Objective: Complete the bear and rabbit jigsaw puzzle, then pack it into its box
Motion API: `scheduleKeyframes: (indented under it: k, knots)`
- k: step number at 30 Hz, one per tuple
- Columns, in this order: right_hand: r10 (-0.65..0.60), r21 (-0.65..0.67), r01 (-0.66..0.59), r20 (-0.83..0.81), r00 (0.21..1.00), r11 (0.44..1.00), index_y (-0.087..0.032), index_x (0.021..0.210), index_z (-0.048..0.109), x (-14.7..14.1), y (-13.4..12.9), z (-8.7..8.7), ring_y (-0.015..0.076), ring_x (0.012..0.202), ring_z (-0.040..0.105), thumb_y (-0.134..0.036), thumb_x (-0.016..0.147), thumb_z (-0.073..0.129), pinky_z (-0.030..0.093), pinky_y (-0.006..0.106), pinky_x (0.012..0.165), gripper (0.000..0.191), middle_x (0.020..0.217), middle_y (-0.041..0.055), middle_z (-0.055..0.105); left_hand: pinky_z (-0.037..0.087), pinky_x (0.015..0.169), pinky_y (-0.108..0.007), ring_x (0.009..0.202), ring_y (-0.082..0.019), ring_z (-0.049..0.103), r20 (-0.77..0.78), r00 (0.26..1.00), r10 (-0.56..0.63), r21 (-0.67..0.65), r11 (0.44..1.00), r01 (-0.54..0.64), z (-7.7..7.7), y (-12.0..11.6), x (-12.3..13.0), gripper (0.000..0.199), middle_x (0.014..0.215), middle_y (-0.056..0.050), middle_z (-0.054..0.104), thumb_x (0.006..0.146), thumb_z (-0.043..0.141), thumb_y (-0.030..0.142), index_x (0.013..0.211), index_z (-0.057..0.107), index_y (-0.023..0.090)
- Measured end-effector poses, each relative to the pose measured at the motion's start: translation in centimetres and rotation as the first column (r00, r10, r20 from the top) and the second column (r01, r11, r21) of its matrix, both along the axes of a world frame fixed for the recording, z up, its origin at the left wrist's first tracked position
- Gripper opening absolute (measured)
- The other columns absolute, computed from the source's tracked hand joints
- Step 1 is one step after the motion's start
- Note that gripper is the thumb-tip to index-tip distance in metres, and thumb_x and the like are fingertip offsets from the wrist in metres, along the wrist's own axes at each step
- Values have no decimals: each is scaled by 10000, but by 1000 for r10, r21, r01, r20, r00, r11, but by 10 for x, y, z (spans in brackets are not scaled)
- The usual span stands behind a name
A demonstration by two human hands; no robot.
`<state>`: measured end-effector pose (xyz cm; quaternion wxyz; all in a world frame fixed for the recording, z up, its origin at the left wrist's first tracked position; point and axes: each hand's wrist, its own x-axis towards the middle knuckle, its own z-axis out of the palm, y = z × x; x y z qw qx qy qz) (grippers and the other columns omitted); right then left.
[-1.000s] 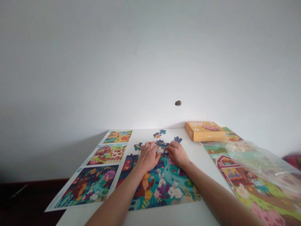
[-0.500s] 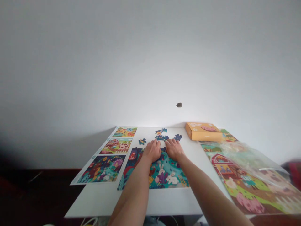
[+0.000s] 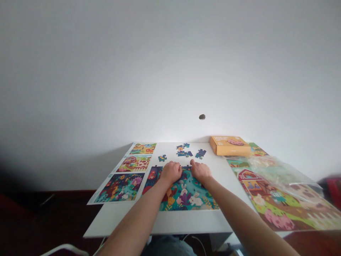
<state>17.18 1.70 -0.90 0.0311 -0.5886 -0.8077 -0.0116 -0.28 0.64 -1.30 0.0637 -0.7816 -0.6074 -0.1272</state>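
Both hands are right up at the far edge of the forest jigsaw puzzle (image 3: 186,199), which lies flat on the white table (image 3: 191,222), straight ahead at 12 o'clock from the wearer. The left hand (image 3: 171,172) sits over that edge, at 11 o'clock from the puzzle's middle, fingers curled under like a loose fist; whether a piece is tucked beneath, I can't tell. Over at 1 o'clock, the right hand (image 3: 200,171) is bent too, one digit poking up and forward, and its grip is hidden from us as well. Between the two, a strip of the puzzle's far edge shows, and the white rabbits grin out between the forearms!

Beyond, loose pieces are scattered: a single piece (image 3: 162,158) at 11 o'clock, a cluster (image 3: 184,154) at 12, a dark blue pair (image 3: 201,153) at 1, near the right hand. At 2 o'clock, the orange box (image 3: 231,146) with its pink pig stands by the wall. Out at 3, a farm picture (image 3: 279,199) lies partly under clear plastic (image 3: 282,174). And at 9 to 10, here's the sheet (image 3: 119,186) of three printed scenes, its near corner jutting past the table's edge.
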Motion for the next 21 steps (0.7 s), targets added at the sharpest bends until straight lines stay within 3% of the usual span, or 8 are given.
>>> scheduleKeyframes:
  k: [13, 18, 21]
  knots:
    - [-31, -18, 29, -107, 994, 999, -243, 1107, 515, 14, -35, -3, 223, 776, 662, -228, 919, 375, 397, 291, 662, 235, 907, 65, 702, 430, 794, -364, 872, -248, 605, 61, 998, 31, -37, 999, -29, -2, -31, 9, 309, 824, -128, 683, 874, 416, 267, 813, 696, 150]
    - [12, 14, -10, -183, 983, 1000, -236, 1049, 586, 5, -22, -4, 214, 808, 654, -197, 891, 403, 396, 276, 675, 245, 931, 70, 702, 431, 775, -390, 839, -275, 616, 147, 987, 62, -51, 997, -55, -2, -27, 20, 314, 816, -160, 678, 846, 426, 265, 813, 706, 127]
    - [16, 87, 17, -370, 929, 996, -239, 1020, 615, -12, -7, -5, 188, 823, 648, -171, 882, 390, 396, 252, 693, 273, 917, 50, 706, 419, 790, -359, 858, -259, 617, 224, 973, 58, -60, 997, -46, -4, -23, 28, 260, 829, -150, 683, 808, 470, 249, 808, 705, 138]
